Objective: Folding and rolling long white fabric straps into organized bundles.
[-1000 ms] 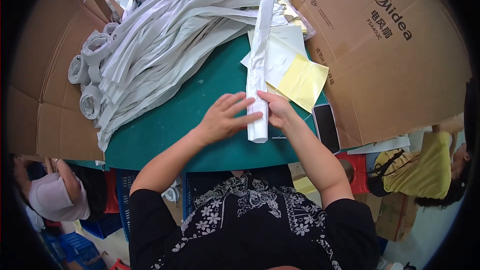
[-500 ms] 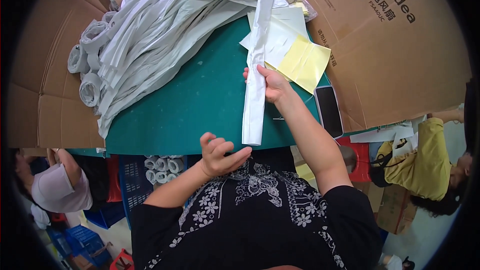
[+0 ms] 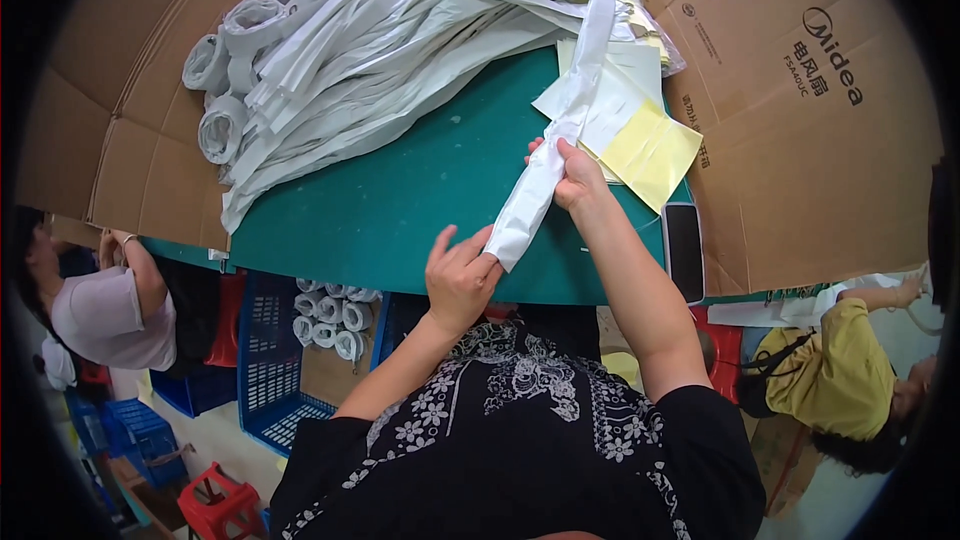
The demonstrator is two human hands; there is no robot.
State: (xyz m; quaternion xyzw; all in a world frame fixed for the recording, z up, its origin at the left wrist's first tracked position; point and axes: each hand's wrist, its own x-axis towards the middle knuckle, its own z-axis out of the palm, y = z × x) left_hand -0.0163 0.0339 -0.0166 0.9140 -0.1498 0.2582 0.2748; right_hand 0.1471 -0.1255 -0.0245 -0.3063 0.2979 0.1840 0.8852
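A long, flat, folded white strip (image 3: 530, 202) slants across the near part of the green table, its near end toward me and to the left. My right hand (image 3: 580, 180) grips it partway along, thumb on top and fingertips showing at the far side. At the near end, my left hand (image 3: 463, 282) has its fingers closed around the edge of the strip. The far length of the strip runs up beside a big heap of similar white strips (image 3: 400, 70). Under and beside it lie white sheets (image 3: 625, 75) and a yellow sheet (image 3: 652, 155).
Cardboard panels (image 3: 800, 170) flank the green table (image 3: 400, 210). Rolled white strips (image 3: 220, 130) sit left of the heap, a phone (image 3: 683, 252) at right. Below the table stands a blue crate (image 3: 268, 370) with more rolls. One person (image 3: 110, 310) works at left, another (image 3: 830, 360) at right.
My left hand has moved up and taken hold of the strip's near end. The strip, upright in the view before, now tilts with that end swung left. My whole view has shifted slightly.
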